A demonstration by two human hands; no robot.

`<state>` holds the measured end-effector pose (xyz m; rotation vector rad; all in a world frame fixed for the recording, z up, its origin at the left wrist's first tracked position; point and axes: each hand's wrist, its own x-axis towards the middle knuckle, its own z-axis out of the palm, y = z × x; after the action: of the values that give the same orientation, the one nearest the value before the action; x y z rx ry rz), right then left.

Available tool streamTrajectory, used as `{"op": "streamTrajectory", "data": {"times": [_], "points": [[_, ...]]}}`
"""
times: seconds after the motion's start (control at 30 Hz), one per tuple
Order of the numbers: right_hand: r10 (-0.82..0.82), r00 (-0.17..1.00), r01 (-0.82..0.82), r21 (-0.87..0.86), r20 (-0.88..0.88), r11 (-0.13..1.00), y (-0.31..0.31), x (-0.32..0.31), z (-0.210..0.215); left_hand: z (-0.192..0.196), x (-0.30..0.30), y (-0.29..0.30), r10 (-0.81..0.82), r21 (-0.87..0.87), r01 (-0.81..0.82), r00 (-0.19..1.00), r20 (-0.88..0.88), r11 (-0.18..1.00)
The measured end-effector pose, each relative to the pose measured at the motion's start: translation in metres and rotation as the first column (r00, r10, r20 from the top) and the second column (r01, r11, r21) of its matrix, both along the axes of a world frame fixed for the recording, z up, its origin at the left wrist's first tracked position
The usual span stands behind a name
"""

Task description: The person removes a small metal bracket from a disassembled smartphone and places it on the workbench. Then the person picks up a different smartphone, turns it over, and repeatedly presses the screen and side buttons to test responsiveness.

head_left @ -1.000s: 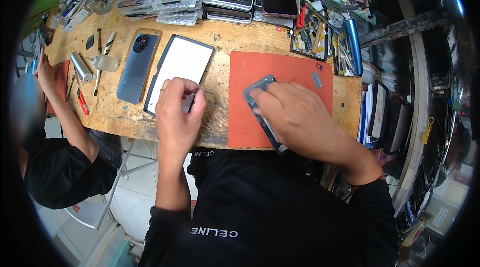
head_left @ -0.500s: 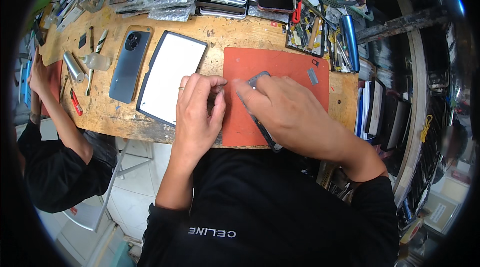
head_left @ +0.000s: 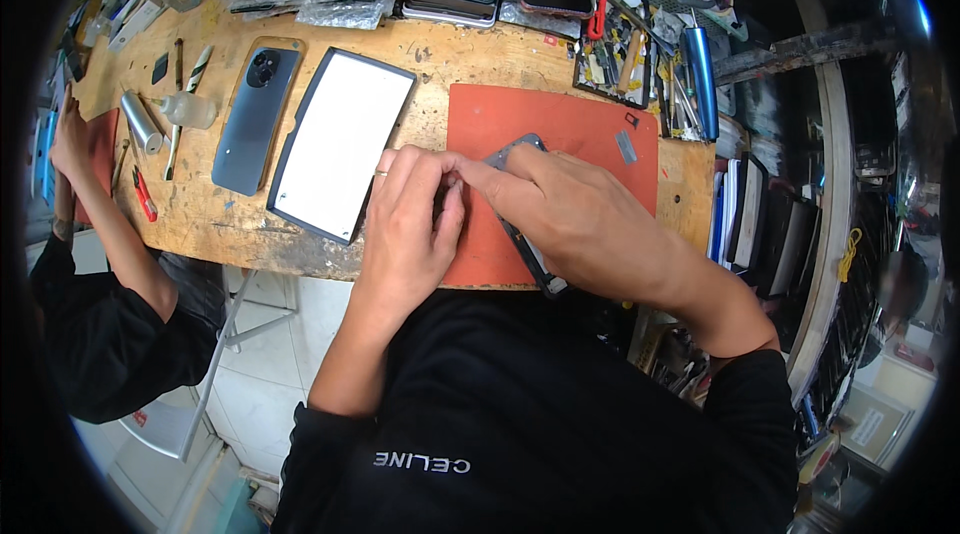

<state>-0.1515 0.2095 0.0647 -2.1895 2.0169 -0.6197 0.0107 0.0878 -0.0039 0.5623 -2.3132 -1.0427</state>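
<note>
A dark, slim phone frame (head_left: 529, 252) lies slanted on the orange-red mat (head_left: 480, 119), its upper end and lower edge showing. Over its middle rests my right hand (head_left: 580, 209), fingers curled down around it and the thumb stretched left. That thumb meets the fingertips of my left hand (head_left: 405, 219), at the mat's left edge. My left fingers are bent in toward its thumb in a closed curl; anything pinched there is hidden. A small grey strip (head_left: 626, 147) and a little dark tray-like piece (head_left: 632, 120) lie on the mat's upper right.
Left of the mat lie a white dark-rimmed panel (head_left: 343, 144) and a blue-grey phone (head_left: 258, 119). A bottle (head_left: 190, 111), a silver cylinder (head_left: 141, 122) and a red tool (head_left: 145, 196) are farther left. A parts tray (head_left: 612, 64) stands behind. Another person's arm (head_left: 115, 214) reaches in at left.
My left hand has shifted right, closer to my right hand, and the right thumb now touches its fingertips. The view has tilted slightly.
</note>
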Motion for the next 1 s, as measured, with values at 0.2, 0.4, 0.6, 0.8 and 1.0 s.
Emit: {"op": "streamTrajectory", "data": {"times": [0.2, 0.4, 0.6, 0.8, 1.0], "points": [[0.001, 0.999, 0.000, 0.017, -0.051, 1.000, 0.000, 0.002, 0.004, -0.003, -0.001, -0.001, 0.004, 0.002, -0.004, 1.000, -0.018, 1.000], [-0.018, 0.996, 0.021, 0.034, -0.085, 0.999, -0.001, 0.002, 0.002, -0.006, 0.000, -0.002, 0.006, 0.003, -0.006, 1.000, -0.013, 1.000], [-0.035, 0.998, 0.035, -0.007, -0.059, 0.999, -0.001, 0.003, -0.002, -0.006, -0.001, -0.002, 0.004, 0.028, -0.004, 1.000, -0.027, 1.000], [-0.052, 0.999, 0.052, 0.037, -0.007, 0.998, 0.001, 0.009, -0.002, -0.006, -0.002, -0.003, -0.022, -0.011, 0.022, 1.000, -0.015, 1.000], [-0.050, 0.999, 0.050, 0.094, 0.000, 0.994, 0.004, 0.003, 0.001, -0.005, -0.001, -0.003, -0.029, 0.061, 0.031, 0.999, -0.027, 0.998]]}}
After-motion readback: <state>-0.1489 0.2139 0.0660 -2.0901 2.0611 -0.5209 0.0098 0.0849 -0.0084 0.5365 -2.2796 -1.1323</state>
